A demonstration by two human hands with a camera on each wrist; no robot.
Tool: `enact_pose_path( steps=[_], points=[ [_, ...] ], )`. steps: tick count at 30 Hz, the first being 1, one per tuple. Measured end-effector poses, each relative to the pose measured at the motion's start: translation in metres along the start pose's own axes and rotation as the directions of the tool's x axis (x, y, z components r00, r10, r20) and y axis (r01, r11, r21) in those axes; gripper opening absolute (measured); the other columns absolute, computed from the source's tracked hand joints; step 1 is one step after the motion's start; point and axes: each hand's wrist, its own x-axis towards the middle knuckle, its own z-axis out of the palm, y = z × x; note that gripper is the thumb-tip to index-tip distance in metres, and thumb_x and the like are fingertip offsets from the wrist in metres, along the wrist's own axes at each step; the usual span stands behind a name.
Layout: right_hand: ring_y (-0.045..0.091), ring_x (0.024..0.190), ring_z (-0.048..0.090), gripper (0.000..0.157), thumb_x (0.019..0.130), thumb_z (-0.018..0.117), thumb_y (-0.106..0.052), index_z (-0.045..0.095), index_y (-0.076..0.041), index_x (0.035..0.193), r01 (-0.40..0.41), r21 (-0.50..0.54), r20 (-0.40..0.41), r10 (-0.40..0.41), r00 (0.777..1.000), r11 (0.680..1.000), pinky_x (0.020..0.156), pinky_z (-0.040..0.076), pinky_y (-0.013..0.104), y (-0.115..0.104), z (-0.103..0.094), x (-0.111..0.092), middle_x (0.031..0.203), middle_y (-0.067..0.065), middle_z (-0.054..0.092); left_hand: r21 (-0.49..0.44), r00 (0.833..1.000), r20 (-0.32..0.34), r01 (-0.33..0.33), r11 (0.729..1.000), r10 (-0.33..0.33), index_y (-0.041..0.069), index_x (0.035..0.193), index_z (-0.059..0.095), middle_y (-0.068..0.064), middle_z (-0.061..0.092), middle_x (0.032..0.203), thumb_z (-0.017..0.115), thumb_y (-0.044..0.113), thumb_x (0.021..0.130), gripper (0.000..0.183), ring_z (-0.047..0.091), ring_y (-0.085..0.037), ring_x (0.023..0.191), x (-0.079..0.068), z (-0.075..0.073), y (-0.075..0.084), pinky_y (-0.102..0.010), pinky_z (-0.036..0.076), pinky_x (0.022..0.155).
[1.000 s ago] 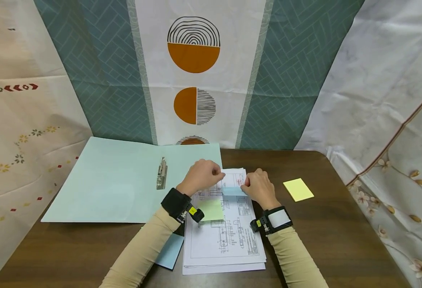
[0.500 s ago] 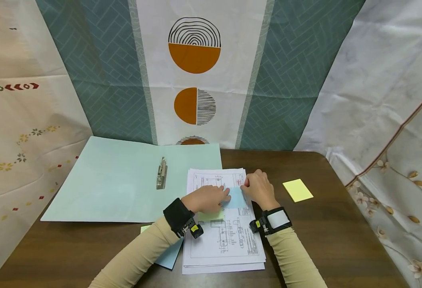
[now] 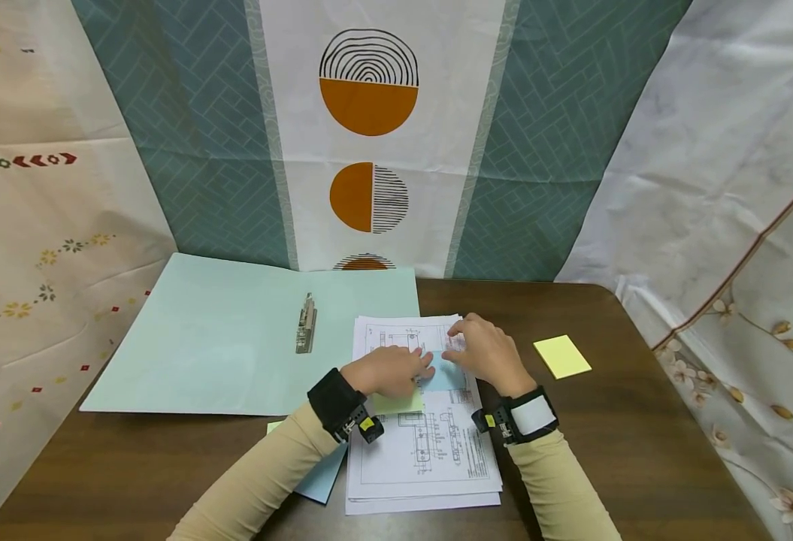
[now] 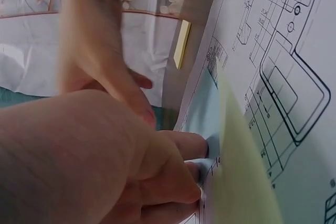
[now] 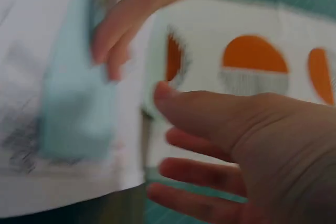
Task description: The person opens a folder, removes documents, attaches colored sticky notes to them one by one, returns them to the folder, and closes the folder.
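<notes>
A light blue sticky note (image 3: pixel 446 374) lies on the top sheet of a stack of printed technical drawings (image 3: pixel 430 469). The left hand (image 3: pixel 388 373) presses its fingertips on the note's left part, which the right wrist view shows as well. Just below and left, a pale yellow-green sticky note (image 3: pixel 401 404) is partly hidden under that hand; its free edge lifts off the paper in the left wrist view. Over the blue note's right side, the right hand (image 3: pixel 489 355) has its fingers spread, with nothing between thumb (image 5: pixel 184 106) and fingers.
A pale green open folder (image 3: pixel 213 353) spreads at the back left, with a metal clip (image 3: pixel 306 324) on it. On the brown table (image 3: pixel 626 451), a yellow sticky pad (image 3: pixel 562 356) lies at the right. A blue pad (image 3: pixel 323 477) shows partly beneath the left forearm.
The left hand came down from above the sheets onto the blue note, which now lies flatter. The right hand has let go of the note's right edge and spread its fingers.
</notes>
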Motion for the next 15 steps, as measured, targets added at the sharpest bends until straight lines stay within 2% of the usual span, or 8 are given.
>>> enact_pose_path(
  steps=[3, 7, 11, 15],
  points=[
    [0.03, 0.09, 0.078, 0.041, 0.093, 0.094, -0.019, 0.083, -0.004, 0.13, 0.053, -0.044, 0.07, -0.05, 0.996, 0.998, 0.058, 0.054, 0.033, -0.013, -0.009, -0.005, 0.139, 0.019, 0.079, -0.002, 1.0, -0.009, 0.0, 1.0, 0.0, 0.024, 0.163, 0.061, -0.009, 0.046, 0.18, 0.055, 0.014, 0.111, 0.054, 0.052, -0.031, 0.164, 0.001, 0.0, -0.001, -0.042, 0.052, 0.114],
    [0.027, 0.093, 0.078, 0.04, 0.093, 0.093, -0.017, 0.083, -0.006, 0.131, 0.069, -0.102, 0.15, -0.053, 0.987, 0.992, 0.06, 0.054, 0.031, -0.02, -0.011, -0.011, 0.135, 0.016, 0.083, -0.016, 1.0, -0.014, 0.004, 1.0, -0.004, 0.024, 0.163, 0.061, -0.01, 0.045, 0.18, 0.054, 0.013, 0.11, 0.054, 0.051, -0.032, 0.164, 0.001, 0.001, -0.001, -0.042, 0.051, 0.114],
    [0.023, 0.089, 0.073, 0.048, 0.095, 0.091, -0.017, 0.079, -0.006, 0.14, 0.069, -0.139, 0.259, -0.031, 0.965, 0.988, 0.062, 0.047, 0.03, -0.019, -0.005, -0.013, 0.145, 0.016, 0.079, -0.006, 1.0, -0.018, -0.005, 1.0, 0.005, 0.023, 0.164, 0.06, -0.012, 0.047, 0.179, 0.054, 0.013, 0.111, 0.054, 0.056, -0.032, 0.16, 0.0, 0.001, -0.002, -0.038, 0.048, 0.1],
    [0.025, 0.09, 0.069, 0.061, 0.097, 0.09, -0.02, 0.071, -0.009, 0.153, 0.037, -0.168, 0.374, 0.029, 0.927, 0.985, 0.063, 0.041, 0.033, -0.019, -0.004, -0.013, 0.161, 0.016, 0.068, -0.038, 1.0, -0.015, 0.006, 0.999, -0.007, 0.023, 0.163, 0.061, -0.012, 0.048, 0.179, 0.054, 0.013, 0.11, 0.055, 0.059, -0.032, 0.157, 0.0, 0.0, -0.003, -0.032, 0.041, 0.081]
  ],
)
